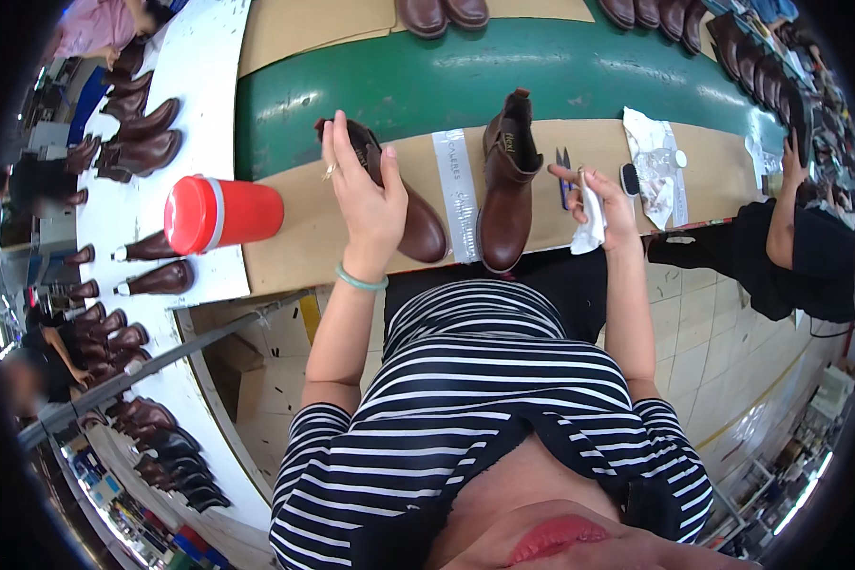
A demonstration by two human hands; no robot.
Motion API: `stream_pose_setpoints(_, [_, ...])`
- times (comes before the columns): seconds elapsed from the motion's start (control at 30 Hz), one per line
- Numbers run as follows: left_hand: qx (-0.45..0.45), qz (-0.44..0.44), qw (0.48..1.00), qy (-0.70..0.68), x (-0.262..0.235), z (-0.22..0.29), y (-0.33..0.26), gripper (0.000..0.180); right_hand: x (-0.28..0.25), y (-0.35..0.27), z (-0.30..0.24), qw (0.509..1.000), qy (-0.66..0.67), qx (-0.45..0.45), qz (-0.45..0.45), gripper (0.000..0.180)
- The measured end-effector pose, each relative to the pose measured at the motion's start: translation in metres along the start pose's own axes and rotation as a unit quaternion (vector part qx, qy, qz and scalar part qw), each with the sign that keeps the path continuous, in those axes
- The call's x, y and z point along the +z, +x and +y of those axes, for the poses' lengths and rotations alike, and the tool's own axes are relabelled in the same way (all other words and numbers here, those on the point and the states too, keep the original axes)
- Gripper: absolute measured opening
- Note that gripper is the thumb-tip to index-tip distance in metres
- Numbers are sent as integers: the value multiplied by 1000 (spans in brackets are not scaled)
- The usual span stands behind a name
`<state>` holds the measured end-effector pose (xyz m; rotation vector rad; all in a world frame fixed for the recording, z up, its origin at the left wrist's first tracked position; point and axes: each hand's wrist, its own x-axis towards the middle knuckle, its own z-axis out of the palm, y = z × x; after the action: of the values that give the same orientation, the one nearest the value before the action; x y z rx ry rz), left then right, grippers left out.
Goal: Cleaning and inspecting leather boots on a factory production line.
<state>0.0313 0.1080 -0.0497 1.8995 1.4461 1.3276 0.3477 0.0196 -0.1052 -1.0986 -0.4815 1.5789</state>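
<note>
Two brown leather ankle boots stand side by side in front of me, a left boot and a right boot. My left hand, a green bangle at its wrist, is raised over the outer side of the left boot. Its fingers are stretched out and it holds nothing; whether it touches the leather I cannot tell. To the right of the boots, my right hand is closed on a crumpled white cloth. Beside that hand lie a pair of thread snips and a small black brush.
Cardboard covers the near part of the green table. A red jug stands left, crumpled white paper right. Brown boots line the white table. At far right, a co-worker's hand holds a dark boot.
</note>
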Motion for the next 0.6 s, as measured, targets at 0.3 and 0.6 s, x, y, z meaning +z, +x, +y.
stream_pose_setpoints(0.3, [-124, -169, 946, -247, 68, 18, 0, 23, 5, 11, 16, 997, 40, -26, 56, 17])
stream_pose_setpoints(0.6, [-69, -196, 960, -188, 127, 37, 14, 15, -22, 29, 16, 993, 7, -56, 103, 16])
